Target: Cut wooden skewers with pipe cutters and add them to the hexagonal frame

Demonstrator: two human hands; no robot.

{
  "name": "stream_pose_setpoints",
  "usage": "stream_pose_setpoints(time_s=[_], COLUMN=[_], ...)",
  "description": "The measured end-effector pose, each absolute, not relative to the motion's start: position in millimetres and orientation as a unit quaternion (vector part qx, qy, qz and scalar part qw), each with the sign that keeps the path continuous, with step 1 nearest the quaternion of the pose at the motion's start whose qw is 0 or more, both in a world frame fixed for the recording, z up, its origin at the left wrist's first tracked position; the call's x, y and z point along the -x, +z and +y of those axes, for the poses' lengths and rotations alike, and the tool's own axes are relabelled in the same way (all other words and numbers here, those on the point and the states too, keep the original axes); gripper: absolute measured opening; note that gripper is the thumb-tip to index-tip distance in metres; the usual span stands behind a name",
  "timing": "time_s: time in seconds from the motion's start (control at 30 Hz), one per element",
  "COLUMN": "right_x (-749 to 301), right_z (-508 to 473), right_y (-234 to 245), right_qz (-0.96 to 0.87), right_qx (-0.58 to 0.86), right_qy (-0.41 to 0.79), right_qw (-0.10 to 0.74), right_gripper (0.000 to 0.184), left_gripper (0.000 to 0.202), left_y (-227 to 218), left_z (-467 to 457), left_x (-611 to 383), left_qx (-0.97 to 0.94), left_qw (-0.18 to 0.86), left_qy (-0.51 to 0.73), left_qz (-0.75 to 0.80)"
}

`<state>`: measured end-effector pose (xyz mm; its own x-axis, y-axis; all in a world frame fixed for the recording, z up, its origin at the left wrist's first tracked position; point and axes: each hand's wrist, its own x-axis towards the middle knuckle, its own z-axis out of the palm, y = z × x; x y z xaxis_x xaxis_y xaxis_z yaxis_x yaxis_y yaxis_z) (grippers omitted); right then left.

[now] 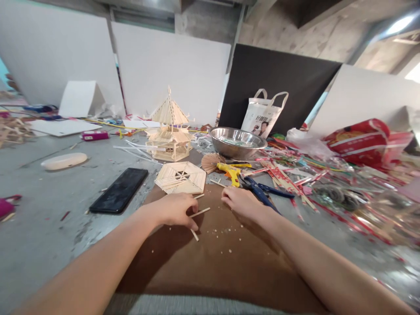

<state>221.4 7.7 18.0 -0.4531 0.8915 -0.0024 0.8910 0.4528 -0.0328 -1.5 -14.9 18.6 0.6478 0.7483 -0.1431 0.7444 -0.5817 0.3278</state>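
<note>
Brown board (210, 267) covers part of the grey table (65, 245). The left hand's (177, 209) thumb and forefinger stand slightly apart around a thin stick (201, 212); whether they grip it, I cannot tell. The right hand (241, 201) is curled, its hold hidden. Just beyond, the hexagonal panel (167, 176) looks mostly filled, its centre open; loose sticks remain unplaced. The glue gun (232, 173) and pliers (259, 192) crowd the right hand; a tiered model (168, 114) stands behind.
</note>
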Motion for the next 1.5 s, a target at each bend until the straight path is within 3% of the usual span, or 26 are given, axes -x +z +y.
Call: stream_pose_setpoints(time_s=[0.2, 0.43, 0.7, 0.93, 1.5], right_x=[-210, -191, -207, -230, -230], right_z=[41, 34, -8, -2, -1], right_y=[35, 29, 20, 10, -4], right_qz=[-0.832, -0.839, -0.873, -0.846, -0.868], right_qx=[0.553, 0.538, 0.483, 0.518, 0.484], right_qy=[-0.035, -0.057, 0.009, 0.015, 0.018], right_qw=[0.02, 0.057, 0.072, 0.121, 0.107], right_gripper=[0.023, 0.029, 0.027, 0.024, 0.026], left_gripper=[0.048, 0.037, 0.029, 0.02, 0.019], left_y=[22, 13, 3, 5, 4], left_z=[-16, -14, -18, -13, -12], left_x=[6, 3, -5, -5, -2], left_qx=[-0.878, -0.87, -0.833, -0.838, -0.836], left_qw=[0.216, 0.139, 0.031, 0.044, 0.058], left_qy=[-0.006, 0.047, 0.034, 0.027, 0.014], left_qz=[0.427, 0.471, 0.551, 0.544, 0.545])
